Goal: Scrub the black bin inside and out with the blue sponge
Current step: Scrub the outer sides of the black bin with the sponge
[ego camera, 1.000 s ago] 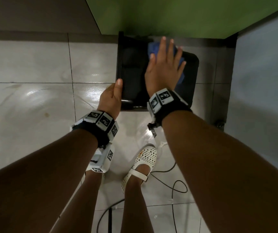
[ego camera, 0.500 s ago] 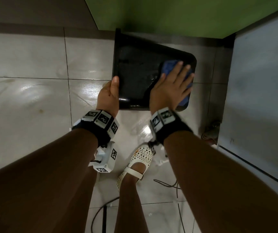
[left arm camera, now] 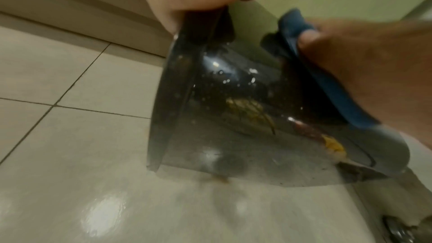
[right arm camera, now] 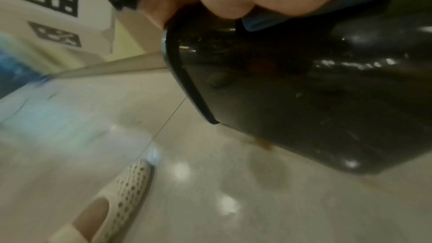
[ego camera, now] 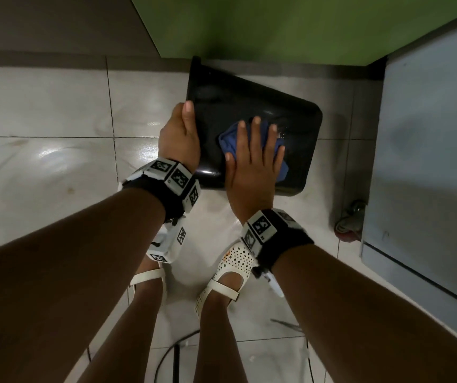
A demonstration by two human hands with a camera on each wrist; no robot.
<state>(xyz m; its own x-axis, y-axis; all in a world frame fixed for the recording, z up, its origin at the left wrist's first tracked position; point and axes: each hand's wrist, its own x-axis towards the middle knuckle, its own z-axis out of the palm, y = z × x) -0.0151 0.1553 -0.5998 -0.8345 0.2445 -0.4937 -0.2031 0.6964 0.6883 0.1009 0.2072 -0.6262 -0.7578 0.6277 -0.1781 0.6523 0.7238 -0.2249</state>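
The black bin (ego camera: 249, 106) lies tipped on the wet tiled floor, its glossy outer side facing up. My left hand (ego camera: 179, 136) grips its left edge, thumb on top; the other fingers are hidden below. My right hand (ego camera: 252, 161) lies flat, fingers straight, and presses the blue sponge (ego camera: 228, 142) onto the bin's near half. In the left wrist view the bin (left arm camera: 222, 117) shows water drops and yellow-brown bits, with the sponge (left arm camera: 327, 84) under my right hand (left arm camera: 374, 62). The right wrist view shows the bin's rim and side (right arm camera: 304, 99) and a strip of sponge (right arm camera: 268, 21).
A green wall (ego camera: 277, 23) stands just behind the bin. A grey-blue cabinet (ego camera: 429, 161) on a caster wheel (ego camera: 350, 225) closes off the right. My feet in white perforated shoes (ego camera: 235, 261) stand near the bin, with black cables (ego camera: 177, 355) on the floor behind them.
My right hand has dragged the sponge from the bin's far end down its right side, then left toward the middle. The left hand has kept its grip on the edge.
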